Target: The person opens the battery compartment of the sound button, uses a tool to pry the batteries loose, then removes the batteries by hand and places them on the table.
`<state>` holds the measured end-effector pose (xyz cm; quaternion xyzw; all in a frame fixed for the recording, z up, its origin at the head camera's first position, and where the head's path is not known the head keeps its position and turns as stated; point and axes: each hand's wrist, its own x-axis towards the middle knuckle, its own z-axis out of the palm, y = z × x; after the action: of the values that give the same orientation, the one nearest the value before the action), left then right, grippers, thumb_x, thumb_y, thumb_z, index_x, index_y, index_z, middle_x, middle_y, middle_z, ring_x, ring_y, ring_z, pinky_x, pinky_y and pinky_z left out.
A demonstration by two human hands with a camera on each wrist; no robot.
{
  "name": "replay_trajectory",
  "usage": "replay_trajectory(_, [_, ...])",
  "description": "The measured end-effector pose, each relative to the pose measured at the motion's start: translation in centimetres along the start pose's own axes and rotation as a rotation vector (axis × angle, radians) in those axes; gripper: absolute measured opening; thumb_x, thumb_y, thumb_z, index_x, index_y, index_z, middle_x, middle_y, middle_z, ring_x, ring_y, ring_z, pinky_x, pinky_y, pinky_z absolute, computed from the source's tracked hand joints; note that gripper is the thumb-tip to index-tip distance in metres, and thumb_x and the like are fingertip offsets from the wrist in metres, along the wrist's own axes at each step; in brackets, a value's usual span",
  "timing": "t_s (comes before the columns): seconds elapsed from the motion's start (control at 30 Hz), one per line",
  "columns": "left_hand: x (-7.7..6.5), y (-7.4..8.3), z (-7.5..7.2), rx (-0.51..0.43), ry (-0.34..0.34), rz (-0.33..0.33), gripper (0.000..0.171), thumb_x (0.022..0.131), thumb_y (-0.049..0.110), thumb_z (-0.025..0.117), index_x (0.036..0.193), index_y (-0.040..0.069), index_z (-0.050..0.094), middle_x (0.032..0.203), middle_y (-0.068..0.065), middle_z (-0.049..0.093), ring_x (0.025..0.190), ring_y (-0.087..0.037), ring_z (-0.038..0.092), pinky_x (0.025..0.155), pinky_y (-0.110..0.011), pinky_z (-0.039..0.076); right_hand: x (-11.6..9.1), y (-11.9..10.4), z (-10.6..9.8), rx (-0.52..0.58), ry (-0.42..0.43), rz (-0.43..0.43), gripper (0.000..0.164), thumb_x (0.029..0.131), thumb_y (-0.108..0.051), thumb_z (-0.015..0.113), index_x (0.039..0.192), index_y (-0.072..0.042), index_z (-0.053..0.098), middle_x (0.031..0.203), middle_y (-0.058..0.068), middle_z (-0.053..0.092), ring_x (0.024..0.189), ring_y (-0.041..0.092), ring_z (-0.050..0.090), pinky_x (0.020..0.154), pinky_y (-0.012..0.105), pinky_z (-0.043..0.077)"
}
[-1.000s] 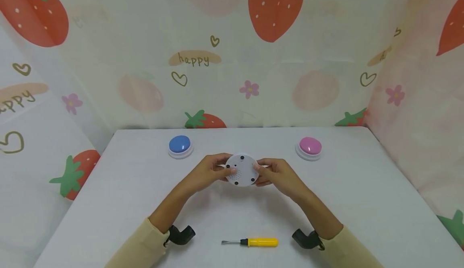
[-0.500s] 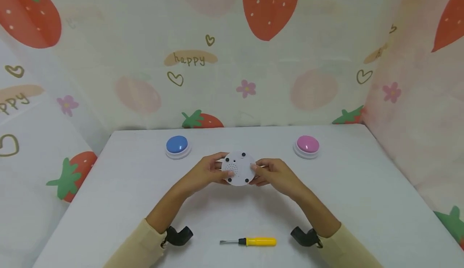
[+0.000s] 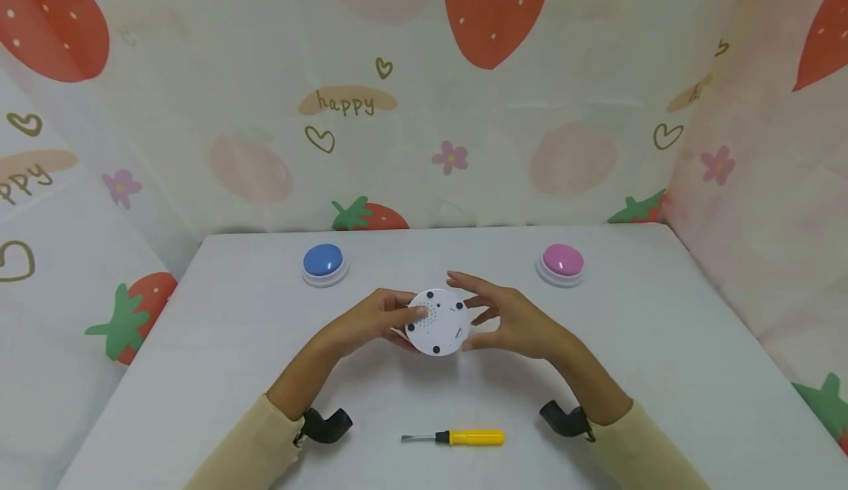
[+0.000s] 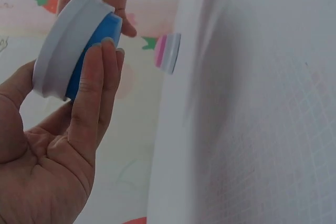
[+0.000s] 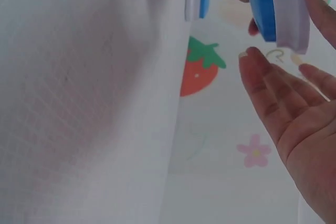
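Observation:
A round push button [image 3: 444, 334], white base with a blue dome, is held up over the table. Its underside, with black rubber feet and a patch of small holes, faces the head camera. My left hand [image 3: 371, 321] grips it, thumb on the underside and fingers against the blue dome [image 4: 94, 51], as the left wrist view shows. Close at the button's right side, my right hand [image 3: 513, 322] has its fingers spread apart, thumb tip right at the rim. The right wrist view shows its palm below the white base [image 5: 291, 11].
A yellow-handled screwdriver [image 3: 473, 438] lies near the front of the white table [image 3: 252, 372]. Toward the back stand a blue push button [image 3: 323, 262] on the left and a pink one [image 3: 563, 262] on the right. A strawberry-print cloth [image 3: 490, 122] hangs behind.
The right hand has let go of the button and spread its fingers. The button has turned, its rubber feet now in different places, and sits slightly lower. The left hand still grips it.

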<state>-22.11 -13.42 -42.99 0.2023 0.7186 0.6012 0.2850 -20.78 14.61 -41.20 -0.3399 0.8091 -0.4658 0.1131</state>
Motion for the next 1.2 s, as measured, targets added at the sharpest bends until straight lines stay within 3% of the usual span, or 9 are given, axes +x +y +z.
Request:
replay_trajectory(0.13, [-0.1, 0.1, 0.2, 0.0, -0.002, -0.01, 0.04, 0.103, 0.026, 0.062, 0.136, 0.006, 0.062, 0.112, -0.01, 0.073, 0.097, -0.026, 0.072, 0.083, -0.044, 0.061, 0.0, -0.2, 0.4, -0.012, -0.021, -0.01, 0.099, 0.078, -0.017, 0.09, 0.159, -0.032, 0.035, 0.156, -0.001, 0.046, 0.115, 0.017, 0.065, 0.093, 0.036, 0.058])
replay_trajectory(0.3, [-0.1, -0.1, 0.1, -0.02, 0.052, -0.006, 0.048, 0.098, 0.021, 0.07, 0.143, 0.009, 0.057, 0.117, -0.012, 0.072, 0.099, -0.027, 0.072, 0.085, -0.045, 0.061, -0.1, -0.3, 0.6, -0.037, 0.006, 0.008, 0.093, 0.08, -0.021, 0.089, 0.158, -0.021, 0.039, 0.143, 0.005, 0.056, 0.106, 0.018, 0.066, 0.092, 0.037, 0.059])
replay_trajectory(0.47, [-0.3, -0.1, -0.1, 0.017, 0.093, 0.049, 0.07, 0.087, 0.015, 0.081, 0.15, 0.021, 0.05, 0.128, -0.01, 0.068, 0.103, -0.029, 0.07, 0.09, -0.039, 0.059, 0.0, 0.0, 0.6, -0.013, 0.087, 0.048, 0.087, 0.079, -0.02, 0.089, 0.153, -0.015, 0.044, 0.133, 0.006, 0.061, 0.099, 0.018, 0.069, 0.088, 0.033, 0.06])
replay_trajectory(0.6, [-0.3, 0.0, 0.0, 0.086, 0.131, 0.115, 0.079, 0.084, 0.013, 0.084, 0.152, 0.027, 0.048, 0.135, -0.007, 0.063, 0.103, -0.027, 0.069, 0.088, -0.035, 0.059, 0.1, 0.2, 0.8, 0.014, 0.185, 0.105, 0.084, 0.077, -0.021, 0.091, 0.149, -0.011, 0.049, 0.132, 0.011, 0.063, 0.092, 0.018, 0.071, 0.084, 0.028, 0.06])
replay_trajectory(0.83, [0.1, -0.3, 1.0, 0.196, 0.226, 0.225, 0.083, 0.083, 0.014, 0.086, 0.155, 0.015, 0.044, 0.138, -0.006, 0.061, 0.1, -0.024, 0.069, 0.087, -0.032, 0.06, 0.4, -0.3, 1.8, 0.015, 0.319, 0.234, 0.082, 0.074, -0.025, 0.093, 0.146, -0.014, 0.054, 0.127, 0.013, 0.067, 0.091, 0.019, 0.073, 0.081, 0.03, 0.061])
replay_trajectory(1.03, [0.4, -0.5, 1.7, 0.231, 0.326, 0.218, 0.084, 0.08, 0.014, 0.088, 0.153, 0.018, 0.047, 0.147, -0.001, 0.056, 0.118, -0.024, 0.062, 0.09, -0.033, 0.058, 0.5, -0.9, 2.5, 0.052, 0.355, 0.296, 0.082, 0.075, -0.021, 0.092, 0.146, -0.014, 0.052, 0.129, 0.016, 0.066, 0.093, 0.02, 0.073, 0.082, 0.033, 0.061])
replay_trajectory(1.2, [0.6, -0.7, 1.9, 0.236, 0.354, 0.229, 0.082, 0.078, 0.013, 0.09, 0.15, 0.017, 0.05, 0.15, -0.003, 0.053, 0.134, -0.025, 0.054, 0.1, -0.035, 0.052, 0.6, -0.8, 2.6, 0.064, 0.36, 0.303, 0.08, 0.076, -0.02, 0.092, 0.146, -0.014, 0.052, 0.131, 0.016, 0.065, 0.095, 0.023, 0.074, 0.083, 0.035, 0.061])
